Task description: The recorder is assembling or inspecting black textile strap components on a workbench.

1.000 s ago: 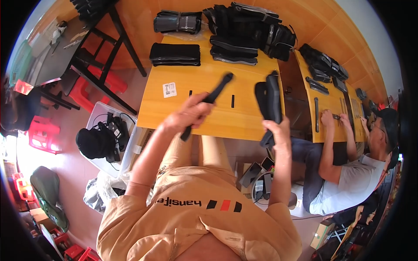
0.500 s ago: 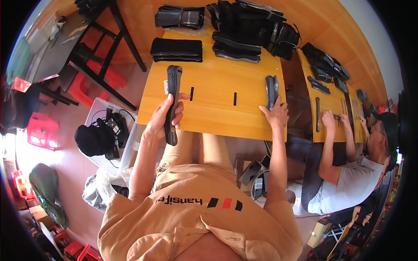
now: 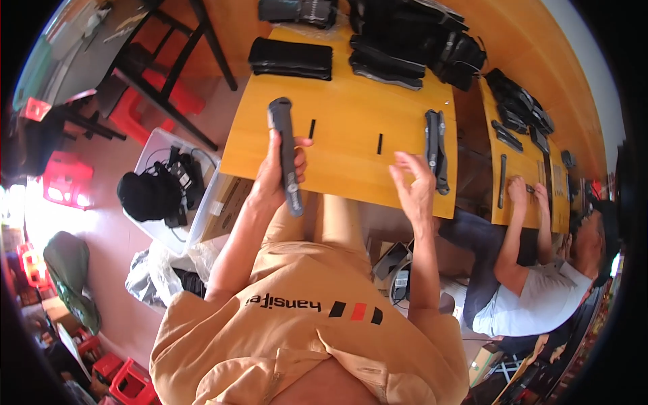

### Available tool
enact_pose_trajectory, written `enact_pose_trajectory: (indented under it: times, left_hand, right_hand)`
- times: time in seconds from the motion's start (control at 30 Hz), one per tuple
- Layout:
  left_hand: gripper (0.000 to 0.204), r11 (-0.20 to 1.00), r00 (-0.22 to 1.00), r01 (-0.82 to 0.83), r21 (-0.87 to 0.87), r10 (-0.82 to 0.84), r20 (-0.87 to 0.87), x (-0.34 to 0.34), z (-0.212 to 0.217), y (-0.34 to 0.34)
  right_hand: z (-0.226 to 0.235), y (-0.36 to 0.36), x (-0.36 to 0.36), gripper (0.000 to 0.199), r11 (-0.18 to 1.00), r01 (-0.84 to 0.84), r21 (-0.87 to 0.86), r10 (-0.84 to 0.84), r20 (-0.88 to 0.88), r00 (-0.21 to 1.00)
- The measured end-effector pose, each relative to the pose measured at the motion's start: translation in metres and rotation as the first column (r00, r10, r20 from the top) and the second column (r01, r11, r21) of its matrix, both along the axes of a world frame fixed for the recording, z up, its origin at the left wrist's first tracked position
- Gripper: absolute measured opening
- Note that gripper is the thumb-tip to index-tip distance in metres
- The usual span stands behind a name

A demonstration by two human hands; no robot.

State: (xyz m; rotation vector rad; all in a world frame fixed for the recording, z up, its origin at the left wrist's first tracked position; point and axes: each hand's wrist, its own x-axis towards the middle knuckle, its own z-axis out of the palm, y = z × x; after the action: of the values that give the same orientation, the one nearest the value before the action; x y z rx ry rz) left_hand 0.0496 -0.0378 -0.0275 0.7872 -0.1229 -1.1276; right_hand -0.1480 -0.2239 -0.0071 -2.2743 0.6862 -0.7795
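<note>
My left hand [image 3: 271, 177] is wrapped round a long, narrow dark grey strap bundle [image 3: 284, 131] with rounded ends, held upright over the near left part of the wooden table [image 3: 344, 165]. My right hand [image 3: 418, 190] hovers over the table's near right part, fingers apart and holding nothing. Just right of it lies another grey and black folded strap bundle [image 3: 436, 148], apart from the fingers. Two short thin black strips, a left strip [image 3: 312, 129] and a right strip [image 3: 380, 144], rest on the tabletop between my hands.
Folded black stacks, one left [image 3: 291, 57] and one right [image 3: 386, 64], sit at the back with a heap of black packs [image 3: 412, 27]. A white bin [image 3: 152, 152] with black gear stands left of the table. A co-worker [image 3: 540, 290] sits at another table [image 3: 503, 209] on the right.
My right hand has come off the right strap bundle and moved left. That bundle now lies uncovered. My left hand still grips its bundle, turned slightly. The whole view has shifted a little.
</note>
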Motion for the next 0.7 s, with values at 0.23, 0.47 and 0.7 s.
enact_pose_trajectory:
  times: [0.23,0.47,0.7]
  left_hand:
    - [0.054,0.988,0.990,-0.121,0.096,0.127,-0.057,-0.007,0.003,-0.016]
    - [0.051,0.992,0.978,-0.083,0.090,0.099,-0.186,-0.011,0.001,-0.020]
    - [0.040,0.993,0.995,0.094,0.067,-0.096,0.028,-0.039,0.036,0.006]
  right_hand:
    - [0.042,0.085,0.041,0.051,0.877,-0.460,0.137,0.460,0.030,0.887]
    - [0.017,0.105,0.054,0.055,0.840,-0.516,-0.170,0.524,0.007,0.851]
    - [0.015,0.093,0.051,0.050,0.946,-0.295,-0.138,0.321,0.238,0.917]
